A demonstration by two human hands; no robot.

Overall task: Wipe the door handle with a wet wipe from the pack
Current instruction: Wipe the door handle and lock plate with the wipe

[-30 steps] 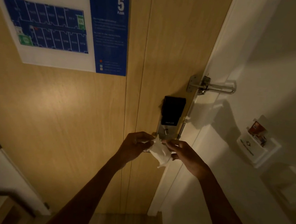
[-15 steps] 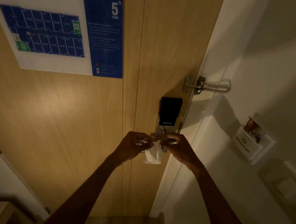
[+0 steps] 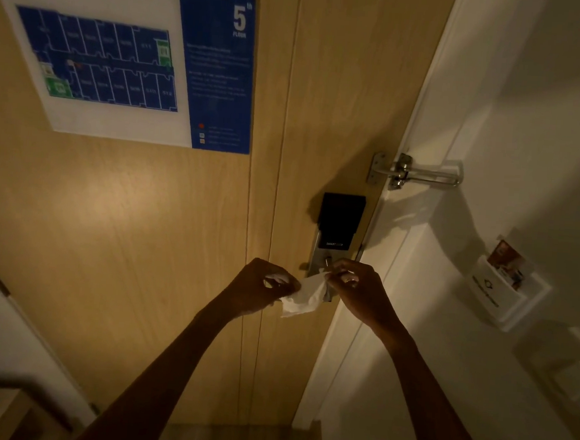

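Note:
A white wet wipe (image 3: pixel 303 296) hangs crumpled between both hands in front of the wooden door (image 3: pixel 144 226). My left hand (image 3: pixel 259 288) pinches its left edge and my right hand (image 3: pixel 359 291) pinches its upper right corner. Behind them is the lock plate (image 3: pixel 317 256), black on top and metal below. The door handle is mostly hidden behind the wipe and my hands; only a small metal end (image 3: pixel 303 266) shows. The wipe pack is not in view.
A metal swing-bar guard (image 3: pixel 419 174) bridges the door and white frame above the lock. A fire escape plan (image 3: pixel 121 60) is posted at upper left. On the right wall sit a key-card holder (image 3: pixel 496 296) and a switch plate (image 3: pixel 569 377).
The view has shifted slightly. Both hands stay at the lock, working the wipe between them; the wipe hangs a little wider than half a second ago.

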